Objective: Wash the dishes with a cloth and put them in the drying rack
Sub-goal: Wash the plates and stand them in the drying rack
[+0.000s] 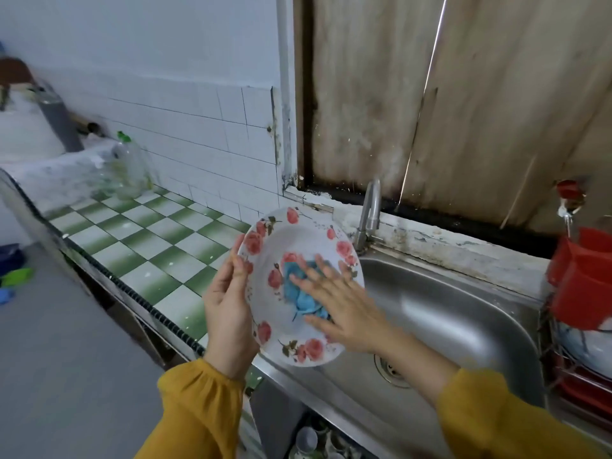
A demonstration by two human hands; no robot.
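One flowered plate [291, 233], mid-frame, is mid-wash: left hand [225, 303] grips its rim, right hand [344, 306], spread flat, presses a blue cloth [308, 306] on it. The drying rack [569, 376], far right, comes next, I'd say.

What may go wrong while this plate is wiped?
The left hand grips the floral plate at one rim only while the right hand presses the blue cloth into it; it may slip into the sink. The faucet appears close behind the plate; a wide wipe may knock it.
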